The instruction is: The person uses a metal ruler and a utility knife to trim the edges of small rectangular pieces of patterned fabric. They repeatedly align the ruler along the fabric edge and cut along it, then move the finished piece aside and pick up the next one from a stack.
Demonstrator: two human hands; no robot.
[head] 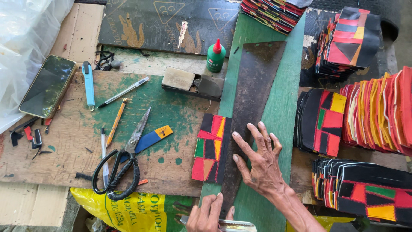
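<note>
A single head-worn camera looks almost straight down onto a cluttered wooden workbench [56,150]; it sits above the near edge, facing away from the wearer, so the far side of the bench lies at the top of the picture; the person's right hand [262,159] and left hand [208,212] enter from the bottom edge, the left one cut off by it; the view is close, near enough to show stitching on the patchwork piece [211,148] at centre; scissors [124,157] lie left of centre, stacks of patchwork [377,107] run off the right edge; there is no second view, so nothing is shared.
</note>
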